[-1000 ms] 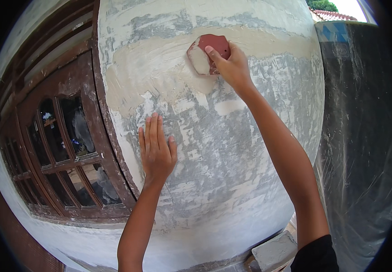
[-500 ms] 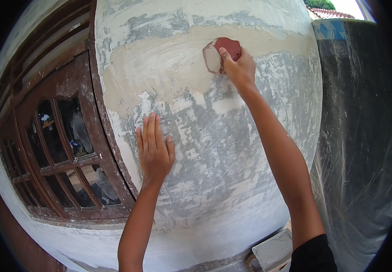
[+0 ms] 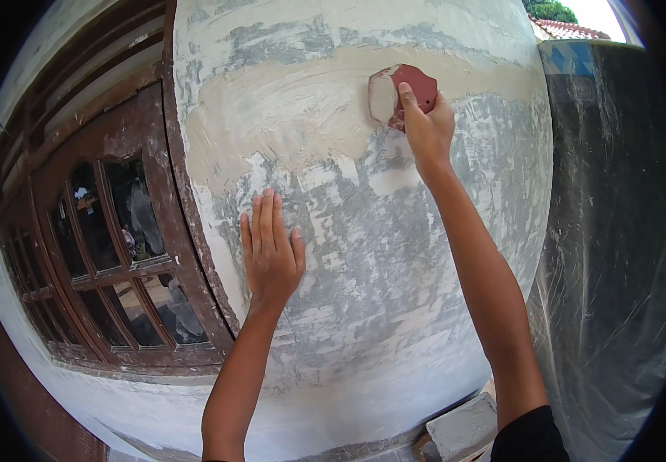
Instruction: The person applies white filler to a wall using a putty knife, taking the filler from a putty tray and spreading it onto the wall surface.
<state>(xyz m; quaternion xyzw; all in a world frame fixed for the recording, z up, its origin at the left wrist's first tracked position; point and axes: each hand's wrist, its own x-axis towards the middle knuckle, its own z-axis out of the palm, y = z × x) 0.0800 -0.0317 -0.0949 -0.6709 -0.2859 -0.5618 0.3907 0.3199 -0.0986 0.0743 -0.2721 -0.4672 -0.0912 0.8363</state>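
My right hand (image 3: 431,135) grips a dark red flat putty scraper (image 3: 419,86), thumb on its face. Pale filler coats the scraper's left part, which lies at or close against the wall. A wide beige band of wet filler (image 3: 287,108) runs across the upper wall around it. Lower down and to the left, my left hand (image 3: 273,250) rests flat on the patchy grey and white wall (image 3: 379,269), fingers stretched out and holding nothing.
A brown wooden window (image 3: 117,231) with glass panes borders the wall on the left. Dark plastic sheeting (image 3: 617,231) hangs at the right. Near the wall's foot, below my right arm, sits a grey-smeared slab or block (image 3: 464,427).
The scraper in my right hand has shifted slightly right along the beige band. My left hand stays at the same place on the wall, while the whole view has turned a little.
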